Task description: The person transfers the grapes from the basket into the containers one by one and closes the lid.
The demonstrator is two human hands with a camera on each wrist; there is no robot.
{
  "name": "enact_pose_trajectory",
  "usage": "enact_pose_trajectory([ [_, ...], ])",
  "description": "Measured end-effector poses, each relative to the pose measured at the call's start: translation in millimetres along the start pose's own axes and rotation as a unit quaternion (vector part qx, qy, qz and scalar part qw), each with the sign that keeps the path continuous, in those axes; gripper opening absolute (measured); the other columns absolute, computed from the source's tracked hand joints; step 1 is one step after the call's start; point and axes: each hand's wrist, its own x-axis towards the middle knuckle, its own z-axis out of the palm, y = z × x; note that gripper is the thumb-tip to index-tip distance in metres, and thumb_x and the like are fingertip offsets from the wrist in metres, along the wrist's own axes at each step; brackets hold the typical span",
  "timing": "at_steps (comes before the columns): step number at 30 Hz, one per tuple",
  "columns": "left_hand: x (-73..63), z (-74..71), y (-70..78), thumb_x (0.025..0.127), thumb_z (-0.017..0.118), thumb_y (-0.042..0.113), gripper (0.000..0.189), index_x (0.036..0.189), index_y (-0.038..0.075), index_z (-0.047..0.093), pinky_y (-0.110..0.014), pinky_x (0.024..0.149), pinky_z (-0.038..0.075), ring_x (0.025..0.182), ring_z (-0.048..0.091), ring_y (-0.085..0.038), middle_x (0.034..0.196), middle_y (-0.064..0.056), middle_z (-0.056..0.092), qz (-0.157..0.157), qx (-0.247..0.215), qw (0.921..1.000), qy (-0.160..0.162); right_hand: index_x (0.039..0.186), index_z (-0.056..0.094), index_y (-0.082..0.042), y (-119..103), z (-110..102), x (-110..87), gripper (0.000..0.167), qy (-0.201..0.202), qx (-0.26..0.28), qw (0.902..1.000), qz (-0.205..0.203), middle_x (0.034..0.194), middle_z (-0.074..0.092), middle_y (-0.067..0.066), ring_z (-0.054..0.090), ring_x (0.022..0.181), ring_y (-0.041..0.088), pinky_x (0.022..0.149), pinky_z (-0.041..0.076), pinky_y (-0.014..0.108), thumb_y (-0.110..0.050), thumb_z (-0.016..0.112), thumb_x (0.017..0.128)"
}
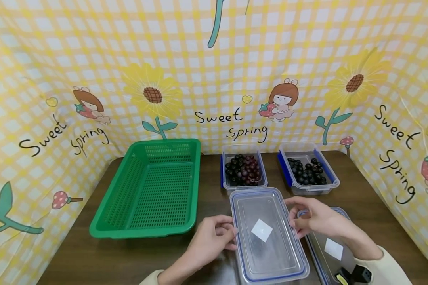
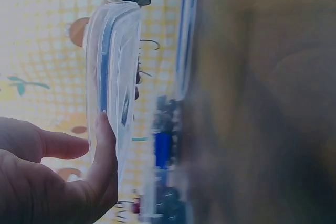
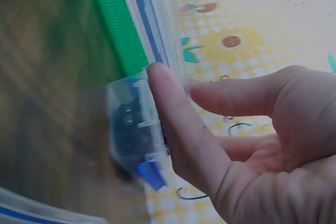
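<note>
A clear plastic container lid (image 1: 271, 253) with a blue seal and a white square label is held between both hands, raised off the table. My left hand (image 1: 214, 237) pinches its left edge between thumb and fingers. On the opposite edge, my right hand (image 1: 317, 217) pinches it in the same manner. Just beyond the lid stands a clear container (image 1: 244, 187) holding dark and reddish grapes (image 1: 243, 170). To its right, a second clear container (image 1: 315, 187) holds dark grapes (image 1: 306, 172). Both have blue side clips, and neither has a lid on.
On the left of the brown table (image 1: 75, 253) sits a green plastic basket (image 1: 194, 190) with slotted walls, nothing inside. Another clear lid (image 1: 322, 253) with a white label lies under my right forearm. A yellow checked cloth (image 1: 214, 79) hangs behind and along the sides.
</note>
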Motion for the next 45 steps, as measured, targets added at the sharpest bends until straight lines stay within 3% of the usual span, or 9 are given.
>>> enact_pose_trajectory([
  [6,2.7,-12.4,34.6,0.098,0.068,0.001,0.044,0.138,-0.015,0.057,-0.034,0.077,0.067,0.083,0.073,-0.015,0.106,-0.016,0.065,-0.002,-0.009,0.9999,-0.014,0.159,0.027,0.012,-23.2,-14.2,3.2,0.071,0.012,-0.018,0.9994,-0.028,0.105,0.065,0.016,0.073,0.086,0.018,0.077,0.067,0.043,-0.003,0.064,0.101],
  [12,13.4,-23.6,70.7,0.099,0.065,-0.004,0.044,0.140,-0.015,0.054,-0.039,0.082,0.067,0.087,0.074,-0.017,0.105,-0.016,0.064,-0.017,-0.020,0.9994,-0.025,0.160,0.031,0.007,-49.3,-25.2,9.8,0.069,0.033,-0.034,0.9984,-0.030,0.103,0.066,0.014,0.073,0.084,0.018,0.078,0.067,0.042,-0.005,0.065,0.101],
  [18,40.0,-43.0,100.8,0.100,0.064,-0.002,0.040,0.138,-0.010,0.059,-0.040,0.083,0.067,0.087,0.076,-0.020,0.111,-0.021,0.070,-0.016,0.005,0.9998,-0.009,0.161,0.032,0.005,-74.2,-37.7,27.7,0.068,0.067,-0.023,0.9970,-0.034,0.103,0.067,0.012,0.074,0.082,0.019,0.079,0.067,0.042,-0.003,0.064,0.101],
  [23,72.7,-65.1,119.8,0.101,0.066,0.002,0.036,0.135,-0.008,0.063,-0.040,0.084,0.066,0.086,0.076,-0.019,0.115,-0.022,0.072,-0.020,0.011,0.9997,-0.008,0.161,0.032,0.004,-90.2,-49.3,53.1,0.066,0.091,-0.013,0.9953,-0.027,0.103,0.067,0.011,0.074,0.083,0.018,0.080,0.067,0.039,-0.003,0.062,0.102],
  [28,112.7,-86.6,117.1,0.103,0.065,0.007,0.039,0.140,-0.004,0.061,-0.043,0.091,0.065,0.093,0.075,-0.019,0.126,-0.022,0.071,-0.045,0.017,0.9988,-0.012,0.162,0.032,-0.001,-88.3,-63.2,82.7,0.065,0.100,0.042,0.9940,-0.017,0.100,0.068,0.001,0.069,0.083,0.014,0.081,0.065,0.032,-0.007,0.062,0.105],
  [33,142.6,-98.8,105.1,0.104,0.066,0.010,0.042,0.144,0.000,0.060,-0.042,0.097,0.063,0.098,0.075,-0.019,0.129,-0.019,0.070,-0.090,-0.001,0.9959,-0.007,0.163,0.030,-0.001,-73.3,-72.8,113.2,0.063,0.097,0.101,0.9900,0.015,0.091,0.068,-0.005,0.065,0.078,0.009,0.079,0.064,0.027,-0.003,0.056,0.106],
  [37,166.5,-106.9,100.8,0.104,0.065,0.009,0.042,0.145,-0.001,0.059,-0.046,0.105,0.059,0.102,0.074,-0.022,0.133,-0.021,0.068,-0.113,-0.015,0.9935,-0.006,0.161,0.034,0.003,-62.8,-79.0,138.0,0.057,0.110,0.118,0.9862,0.037,0.088,0.068,-0.008,0.063,0.074,0.006,0.077,0.062,0.023,-0.004,0.053,0.108],
  [41,186.7,-111.4,94.4,0.105,0.062,0.007,0.042,0.146,-0.001,0.056,-0.048,0.110,0.056,0.109,0.072,-0.025,0.140,-0.022,0.064,-0.129,-0.018,0.9914,-0.010,0.157,0.042,0.004,-52.7,-83.3,156.8,0.052,0.133,0.117,0.9829,0.052,0.086,0.070,-0.009,0.063,0.073,0.005,0.075,0.061,0.022,-0.008,0.055,0.108],
  [45,199.4,-109.8,85.4,0.104,0.063,0.005,0.043,0.147,0.000,0.057,-0.044,0.106,0.059,0.107,0.073,-0.026,0.141,-0.020,0.065,-0.142,-0.017,0.9897,0.000,0.156,0.045,0.003,-40.7,-85.2,168.1,0.052,0.147,0.124,0.9786,0.073,0.086,0.073,-0.011,0.068,0.077,0.006,0.074,0.060,0.023,-0.009,0.057,0.108],
])
